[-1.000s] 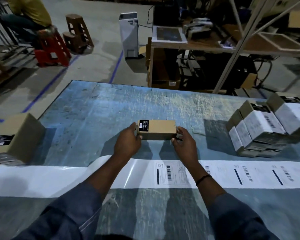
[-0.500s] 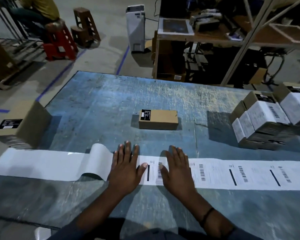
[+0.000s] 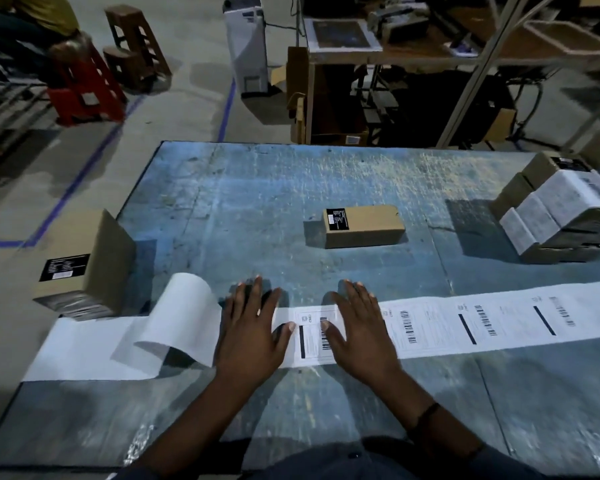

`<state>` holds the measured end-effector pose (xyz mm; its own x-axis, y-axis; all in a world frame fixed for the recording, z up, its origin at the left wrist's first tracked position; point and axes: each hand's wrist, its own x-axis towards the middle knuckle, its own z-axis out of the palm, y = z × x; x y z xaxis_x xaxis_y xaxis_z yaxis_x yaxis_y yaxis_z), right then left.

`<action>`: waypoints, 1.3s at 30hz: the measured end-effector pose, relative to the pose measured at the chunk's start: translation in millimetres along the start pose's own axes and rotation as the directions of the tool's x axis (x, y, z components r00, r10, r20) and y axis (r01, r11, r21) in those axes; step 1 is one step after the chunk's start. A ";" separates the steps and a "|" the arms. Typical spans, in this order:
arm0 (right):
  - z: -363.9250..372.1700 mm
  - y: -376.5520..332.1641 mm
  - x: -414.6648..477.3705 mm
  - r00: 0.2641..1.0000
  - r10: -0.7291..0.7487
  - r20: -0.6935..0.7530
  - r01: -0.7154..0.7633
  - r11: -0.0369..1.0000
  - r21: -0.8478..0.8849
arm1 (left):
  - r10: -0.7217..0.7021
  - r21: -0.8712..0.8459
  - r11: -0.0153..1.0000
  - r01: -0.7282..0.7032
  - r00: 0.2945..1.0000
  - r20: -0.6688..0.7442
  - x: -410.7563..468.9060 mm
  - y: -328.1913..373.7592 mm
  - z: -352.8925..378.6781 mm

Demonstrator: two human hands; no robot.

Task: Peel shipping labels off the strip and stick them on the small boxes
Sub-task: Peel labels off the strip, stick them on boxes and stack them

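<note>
Both hands lie flat on the strip (image 3: 499,320), lower centre of frame. Left hand (image 3: 250,327) and right hand (image 3: 361,327): fingers straight, spread, pressing down, gripping nothing. One label (image 3: 314,336) shows between the thumbs.

Strip: thin white paper, running across the scuffed blue worktop (image 3: 257,202) to the right edge. Spent backing (image 3: 187,306) curls up at left.

Label likely light, floppy, sticky underneath. Best lifted by a corner and kept from folding onto itself.

Small box (image 3: 364,225) sits mid-frame, apart from the hands: brown card, stiff, square-edged, black sticker on top. Labelled boxes (image 3: 561,209) stacked at right.
</note>
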<state>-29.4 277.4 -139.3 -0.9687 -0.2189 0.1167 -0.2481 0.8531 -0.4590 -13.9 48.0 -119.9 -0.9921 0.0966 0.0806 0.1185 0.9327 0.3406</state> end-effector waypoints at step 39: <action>-91.9 10.5 9.5 0.957 0.222 0.188 -0.291 0.730 0.618 | 0.081 -0.747 0.662 0.060 0.985 0.152 52.0 93.7 -16.9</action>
<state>-41.3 327.8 -62.1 -0.9818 -0.1087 -0.1559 0.1014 0.3939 -0.9135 -53.6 134.6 -67.9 -0.9740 0.2238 -0.0349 0.0501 0.3632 0.9303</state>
